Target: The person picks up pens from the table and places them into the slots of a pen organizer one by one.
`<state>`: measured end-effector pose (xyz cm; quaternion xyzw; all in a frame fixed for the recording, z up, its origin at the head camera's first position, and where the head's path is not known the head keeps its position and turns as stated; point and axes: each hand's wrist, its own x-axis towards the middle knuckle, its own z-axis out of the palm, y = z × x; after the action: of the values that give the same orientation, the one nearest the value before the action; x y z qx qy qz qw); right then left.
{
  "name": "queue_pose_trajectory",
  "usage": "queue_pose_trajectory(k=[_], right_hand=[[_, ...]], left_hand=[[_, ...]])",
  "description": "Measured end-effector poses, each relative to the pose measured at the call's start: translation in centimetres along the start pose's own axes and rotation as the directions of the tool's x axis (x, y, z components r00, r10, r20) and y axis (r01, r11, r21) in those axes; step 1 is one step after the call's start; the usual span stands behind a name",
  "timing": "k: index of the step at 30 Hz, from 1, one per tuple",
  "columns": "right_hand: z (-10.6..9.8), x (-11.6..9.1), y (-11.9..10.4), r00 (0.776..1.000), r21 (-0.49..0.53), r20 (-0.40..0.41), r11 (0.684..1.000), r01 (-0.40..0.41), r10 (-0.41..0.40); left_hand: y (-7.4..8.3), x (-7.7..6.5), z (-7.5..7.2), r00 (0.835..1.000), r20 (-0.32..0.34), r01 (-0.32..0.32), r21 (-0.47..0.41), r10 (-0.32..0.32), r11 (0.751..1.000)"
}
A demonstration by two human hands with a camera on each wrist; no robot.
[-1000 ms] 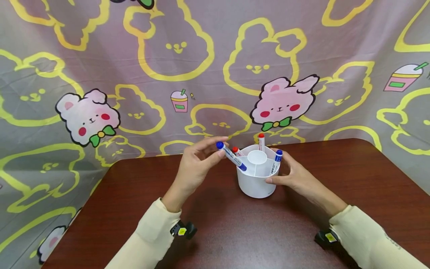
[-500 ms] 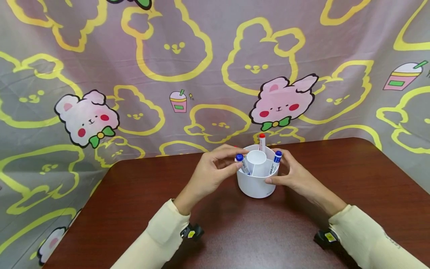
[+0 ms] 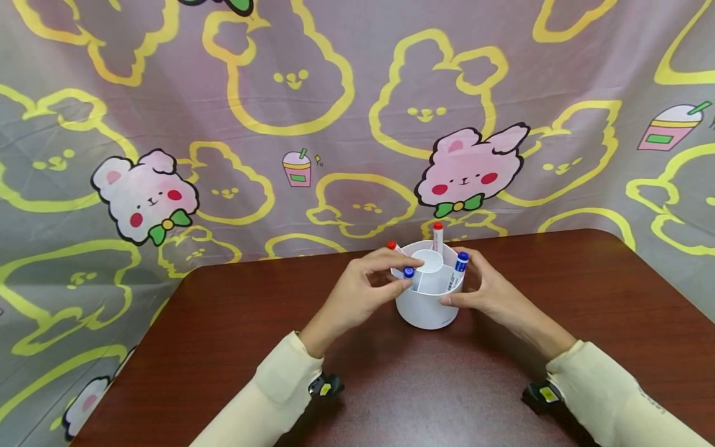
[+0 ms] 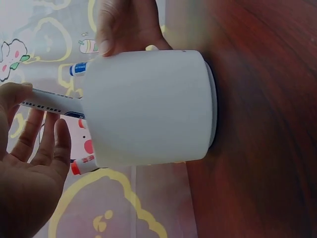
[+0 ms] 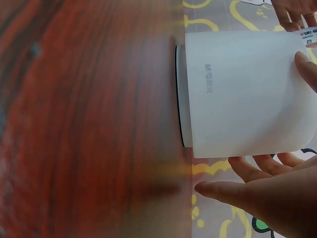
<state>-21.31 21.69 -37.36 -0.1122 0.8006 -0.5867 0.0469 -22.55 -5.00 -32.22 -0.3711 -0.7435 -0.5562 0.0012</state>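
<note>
A white pen holder (image 3: 426, 308) with a round cup in its middle stands on the table. My left hand (image 3: 363, 288) pinches a blue-capped marker (image 4: 54, 102) between thumb and fingertips, its lower end inside the holder's left front compartment. In the head view only its blue cap (image 3: 409, 272) and a little of the body show. My right hand (image 3: 491, 288) grips the holder from the right, thumb on the front wall and fingers round the far side. Another blue-capped marker (image 3: 460, 264) leans in the right front compartment. Two red-capped markers, one upright (image 3: 438, 236) and one tilted (image 3: 393, 246), stand at the back.
The dark reddish-brown wooden table (image 3: 234, 323) reaches back to a pink-grey curtain (image 3: 335, 74) with yellow cartoon outlines. A camera is strapped to each wrist, the left one (image 3: 326, 385) and the right one (image 3: 540, 396) both close above the tabletop.
My left hand has moved right and brought the blue-capped marker from a slant over the left rim to a steeper stance, lower in its compartment. My right hand keeps its grip in place.
</note>
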Motion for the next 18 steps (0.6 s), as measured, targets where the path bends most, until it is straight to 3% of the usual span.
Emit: queue_pose_trajectory(k=[18], right_hand=[[-0.02, -0.07, -0.17, 1.0, -0.008, 0.007, 1.0, -0.018, 0.019]], left_hand=[[-0.89, 0.11, 0.82, 0.995, 0.067, 0.067, 0.096, -0.074, 0.993]])
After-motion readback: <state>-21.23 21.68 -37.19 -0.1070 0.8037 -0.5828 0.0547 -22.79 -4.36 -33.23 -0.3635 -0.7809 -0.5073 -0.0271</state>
